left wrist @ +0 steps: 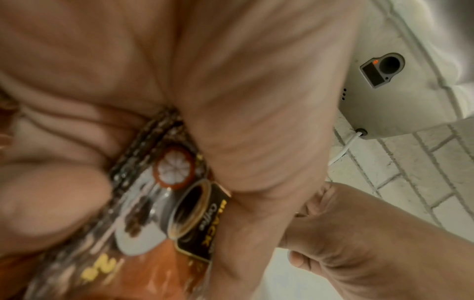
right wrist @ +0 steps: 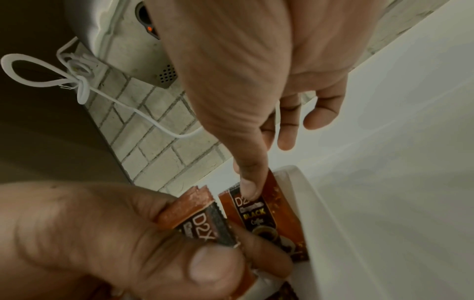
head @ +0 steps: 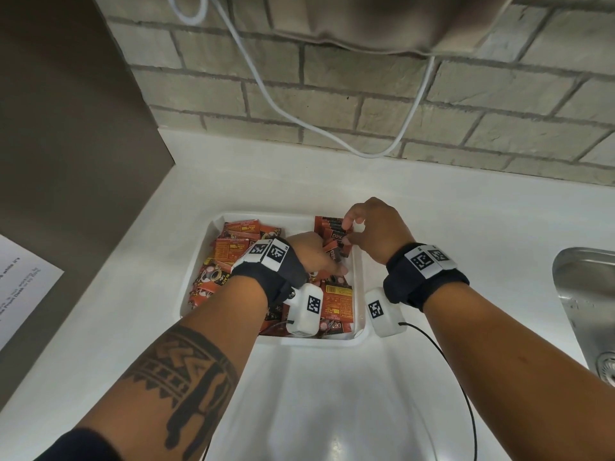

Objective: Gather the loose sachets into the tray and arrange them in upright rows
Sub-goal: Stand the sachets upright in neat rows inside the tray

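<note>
A white tray (head: 266, 217) on the white counter holds a jumble of orange-red coffee sachets (head: 229, 251), most lying flat at its left and near side. A few sachets (head: 329, 226) stand upright in the far right corner. My right hand (head: 349, 231) pinches their tops; in the right wrist view its thumb presses an upright sachet (right wrist: 266, 213) towards the tray wall (right wrist: 320, 213). My left hand (head: 319, 257) is inside the tray just left of it, gripping a small stack of sachets (right wrist: 195, 219) between thumb and fingers. The stack's edges show in the palm in the left wrist view (left wrist: 179, 213).
A steel sink (head: 585, 294) is set into the counter at the right. A printed sheet (head: 23, 287) lies at the left by a brown panel. A white cable (head: 332, 131) hangs along the brick wall from an appliance (head: 366, 21) overhead. Bare counter (head: 266, 181) lies behind the tray.
</note>
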Demonstrator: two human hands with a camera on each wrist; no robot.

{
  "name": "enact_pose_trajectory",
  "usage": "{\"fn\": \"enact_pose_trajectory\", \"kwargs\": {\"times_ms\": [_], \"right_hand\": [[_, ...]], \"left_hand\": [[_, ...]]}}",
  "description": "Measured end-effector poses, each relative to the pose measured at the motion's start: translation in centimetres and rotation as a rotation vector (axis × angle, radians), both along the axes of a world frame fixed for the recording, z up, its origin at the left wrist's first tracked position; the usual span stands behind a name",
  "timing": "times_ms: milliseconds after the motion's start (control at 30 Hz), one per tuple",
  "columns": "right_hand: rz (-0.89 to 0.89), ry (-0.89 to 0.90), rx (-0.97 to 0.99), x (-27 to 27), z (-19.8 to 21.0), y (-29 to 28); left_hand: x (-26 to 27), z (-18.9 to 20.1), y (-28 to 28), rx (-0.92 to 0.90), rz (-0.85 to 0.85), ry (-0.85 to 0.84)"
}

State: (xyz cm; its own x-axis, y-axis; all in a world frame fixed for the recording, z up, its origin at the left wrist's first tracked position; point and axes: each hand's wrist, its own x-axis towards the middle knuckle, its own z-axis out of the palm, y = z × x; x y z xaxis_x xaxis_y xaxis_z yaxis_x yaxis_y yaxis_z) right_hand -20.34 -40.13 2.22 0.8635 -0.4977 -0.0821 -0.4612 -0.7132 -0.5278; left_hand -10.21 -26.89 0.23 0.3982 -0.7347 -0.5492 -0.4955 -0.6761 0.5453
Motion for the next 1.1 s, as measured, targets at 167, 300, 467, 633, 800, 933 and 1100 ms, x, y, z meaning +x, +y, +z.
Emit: {"fn": "enact_pose_trajectory", "kwargs": {"times_ms": [167,300,467,633,800,933,1100], "right_hand": [[-0.013,-0.148,-0.017,-0.8,0.7,0.3],[0.075,-0.138,0.180,-1.8,1.9,1.4],[0.050,-0.162,0.346,-1.8,1.9,1.7],[-0.057,-0.226,0.220,-1.9,2.5,1.1],[-0.026,-0.065,0.024,-1.8,1.4,0.9],[-0.058,-0.033,-0.039,-1.3,0.2,1.0],[-0.043,0.023,-0.099,-0.4,-0.5,1.1]], "left_hand": [[0.4,0.8,1.0,-0.041,0.139,0.152],[0.7,1.2,2.3,-0.243,0.299,0.549],[0.6,1.6,3.0,-0.387,0.275,0.579],[1.3,1.6,3.8,-0.303,0.419,0.435],[1.8,1.2,4.5,-0.119,0.444,0.231],[0.1,1.1,3.4,-0.089,0.305,0.208],[-1.1,0.2,1.8,-0.013,0.120,0.090]]}}
